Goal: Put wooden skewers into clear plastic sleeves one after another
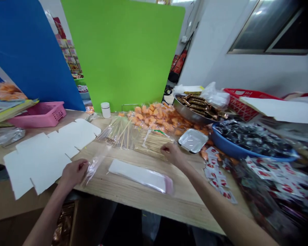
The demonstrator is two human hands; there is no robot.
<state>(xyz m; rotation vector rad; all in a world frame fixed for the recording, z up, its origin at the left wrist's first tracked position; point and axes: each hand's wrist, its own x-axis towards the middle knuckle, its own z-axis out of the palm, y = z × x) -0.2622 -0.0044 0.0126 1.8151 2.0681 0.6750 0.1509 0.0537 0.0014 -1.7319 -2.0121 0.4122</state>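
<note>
My left hand (75, 173) is closed on a narrow clear plastic bag (94, 164), which hangs off toward the middle of the table. Over the right end of a bundle of thin wooden sticks (154, 141), my right hand (172, 152) has its fingers pinched together. Whether a stick is between those fingertips is too small to tell. Between the hands, a stack of long flat clear sleeves (138, 175) lies on the wooden table (113, 190). Behind it are longer loose pale sticks (122, 131) on clear plastic.
Flat white cardboard (43, 157) lies left, near a pink basket (45, 114). Orange packets (154, 116) and a white cup (105, 110) stand behind. To the right are a foil tray (193, 140), a metal bowl (178, 104), a blue basin (220, 141) and white-red sachets (217, 171).
</note>
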